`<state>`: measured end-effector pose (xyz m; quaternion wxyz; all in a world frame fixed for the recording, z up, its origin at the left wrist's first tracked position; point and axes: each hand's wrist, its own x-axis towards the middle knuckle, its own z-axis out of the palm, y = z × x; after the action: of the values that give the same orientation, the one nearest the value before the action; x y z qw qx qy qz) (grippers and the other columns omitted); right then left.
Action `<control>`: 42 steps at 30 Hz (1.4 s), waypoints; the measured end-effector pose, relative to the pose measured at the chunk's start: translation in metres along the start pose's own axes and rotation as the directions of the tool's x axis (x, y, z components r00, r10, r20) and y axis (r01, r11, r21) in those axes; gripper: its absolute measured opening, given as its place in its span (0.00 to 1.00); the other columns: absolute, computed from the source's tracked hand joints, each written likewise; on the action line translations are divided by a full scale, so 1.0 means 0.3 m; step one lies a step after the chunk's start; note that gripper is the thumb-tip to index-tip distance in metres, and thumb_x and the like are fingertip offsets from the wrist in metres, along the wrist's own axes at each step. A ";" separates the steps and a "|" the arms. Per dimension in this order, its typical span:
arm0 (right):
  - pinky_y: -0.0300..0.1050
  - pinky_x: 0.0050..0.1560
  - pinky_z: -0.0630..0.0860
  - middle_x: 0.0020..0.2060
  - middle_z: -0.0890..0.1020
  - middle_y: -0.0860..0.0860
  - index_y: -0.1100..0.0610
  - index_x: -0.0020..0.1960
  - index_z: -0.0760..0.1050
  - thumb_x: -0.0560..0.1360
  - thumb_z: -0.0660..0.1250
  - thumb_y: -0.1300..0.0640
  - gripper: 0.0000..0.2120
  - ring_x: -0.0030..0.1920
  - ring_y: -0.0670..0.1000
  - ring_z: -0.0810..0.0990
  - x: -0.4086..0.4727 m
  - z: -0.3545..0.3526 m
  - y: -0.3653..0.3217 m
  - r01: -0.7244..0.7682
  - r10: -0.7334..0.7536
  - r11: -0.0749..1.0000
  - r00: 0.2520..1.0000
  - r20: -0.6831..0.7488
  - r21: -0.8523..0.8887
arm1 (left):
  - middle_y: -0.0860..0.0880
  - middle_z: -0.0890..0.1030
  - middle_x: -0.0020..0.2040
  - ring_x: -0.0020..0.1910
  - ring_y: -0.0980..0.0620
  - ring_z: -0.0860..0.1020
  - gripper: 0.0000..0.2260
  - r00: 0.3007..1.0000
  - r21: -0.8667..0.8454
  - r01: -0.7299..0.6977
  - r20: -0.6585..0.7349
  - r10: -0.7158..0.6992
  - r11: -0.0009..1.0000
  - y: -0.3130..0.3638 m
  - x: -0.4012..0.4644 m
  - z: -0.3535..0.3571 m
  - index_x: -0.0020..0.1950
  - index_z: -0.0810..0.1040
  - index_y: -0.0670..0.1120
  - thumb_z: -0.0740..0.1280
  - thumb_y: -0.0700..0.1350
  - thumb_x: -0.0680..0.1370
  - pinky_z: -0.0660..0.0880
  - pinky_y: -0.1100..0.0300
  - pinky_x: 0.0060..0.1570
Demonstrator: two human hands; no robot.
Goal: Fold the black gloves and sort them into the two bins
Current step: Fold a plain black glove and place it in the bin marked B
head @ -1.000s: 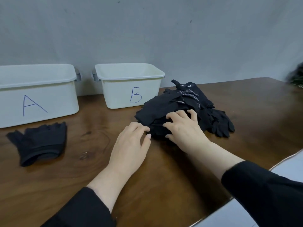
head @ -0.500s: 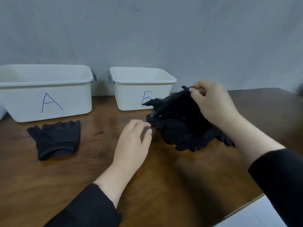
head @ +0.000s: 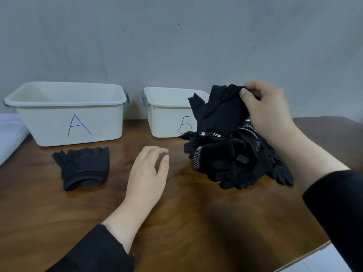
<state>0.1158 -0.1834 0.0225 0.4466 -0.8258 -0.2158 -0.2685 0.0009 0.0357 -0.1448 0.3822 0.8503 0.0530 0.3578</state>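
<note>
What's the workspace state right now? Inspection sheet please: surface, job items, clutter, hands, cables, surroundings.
Surface: brown wooden table, bare in front.
Job's things: bin A and bin B, white, at the back edge; no gloves seen in either. Folded glove lies in front of bin A. Pile of black gloves lies in front and to the right of bin B; lifted glove hangs above it.
Clutter: nothing seen.
Grippers: right hand pinches the lifted glove's top edge; left hand is relaxed, holding nothing.
Cables: nothing seen.
Surroundings: grey wall; white surface at left.
</note>
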 end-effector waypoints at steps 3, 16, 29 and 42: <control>0.37 0.49 0.76 0.42 0.83 0.40 0.46 0.49 0.78 0.82 0.64 0.54 0.06 0.46 0.41 0.81 0.003 0.007 -0.039 0.045 -0.043 0.998 0.998 -0.051 0.036 | 0.58 0.75 0.57 0.56 0.59 0.74 0.10 1.000 0.013 0.016 -0.001 -0.016 1.000 -0.013 0.000 -0.024 0.60 0.78 0.50 0.62 0.48 0.82 0.74 0.61 0.58; 0.49 0.54 0.79 0.43 0.83 0.39 0.46 0.51 0.79 0.82 0.64 0.51 0.05 0.46 0.44 0.80 -0.049 0.101 -0.107 0.034 -0.037 0.998 0.998 0.060 0.051 | 0.64 0.77 0.57 0.56 0.69 0.74 0.17 0.975 -0.270 0.210 0.124 -0.182 0.940 0.041 0.008 -0.049 0.67 0.75 0.56 0.60 0.58 0.81 0.71 0.75 0.50; 0.61 0.54 0.81 0.45 0.85 0.44 0.46 0.47 0.80 0.81 0.65 0.52 0.06 0.47 0.50 0.84 -0.103 0.305 -0.093 -0.099 0.063 0.982 0.975 0.215 0.161 | 0.56 0.79 0.60 0.63 0.52 0.72 0.26 0.900 0.279 0.014 0.415 -0.133 0.960 0.020 -0.022 0.004 0.72 0.73 0.55 0.64 0.64 0.77 0.65 0.52 0.64; 0.41 0.38 0.82 0.39 0.83 0.46 0.54 0.53 0.79 0.83 0.64 0.56 0.06 0.41 0.44 0.84 -0.008 0.210 -0.145 -0.223 0.178 0.887 0.973 0.148 0.404 | 0.55 0.76 0.35 0.41 0.53 0.74 0.31 0.951 0.403 -0.102 0.308 -0.030 0.909 0.053 0.004 0.097 0.35 0.80 0.51 0.50 0.72 0.77 0.67 0.50 0.53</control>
<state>0.1038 -0.1077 0.0194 0.6260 -0.7421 -0.2053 -0.1238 0.0178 0.0071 -0.1464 0.1900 0.9580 0.0516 0.2087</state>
